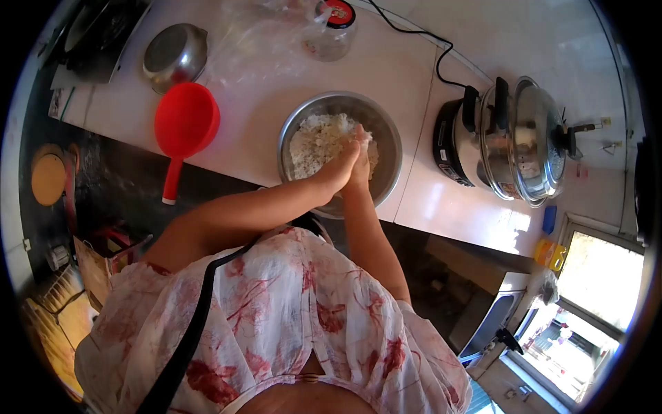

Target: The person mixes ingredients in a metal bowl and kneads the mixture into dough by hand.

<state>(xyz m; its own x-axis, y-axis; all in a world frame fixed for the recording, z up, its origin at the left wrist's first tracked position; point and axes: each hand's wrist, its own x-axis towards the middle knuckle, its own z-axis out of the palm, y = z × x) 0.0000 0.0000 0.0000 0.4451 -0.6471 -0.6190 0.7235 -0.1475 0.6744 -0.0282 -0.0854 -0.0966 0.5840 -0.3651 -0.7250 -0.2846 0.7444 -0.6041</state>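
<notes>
A steel bowl [284, 148] stands on the counter with a lumpy, crumbly white mass [314, 141] inside, which looks like shaggy flour dough. Over its right part, my left hand [343, 168] and my right hand [360, 164] are pressed palm to palm. Their fingers are stretched out and point away from me. White bits cling near the fingertips. Whether anything lies between the palms is hidden.
Left of the bowl, a red plastic ladle-shaped scoop [185, 121] overhangs the counter edge beside an overturned metal bowl [176, 55]. Behind are a clear plastic bag [255, 38] and a red-lidded jar [331, 41]. A lidded steel pot [496, 138] stands right, with a black cord [438, 62].
</notes>
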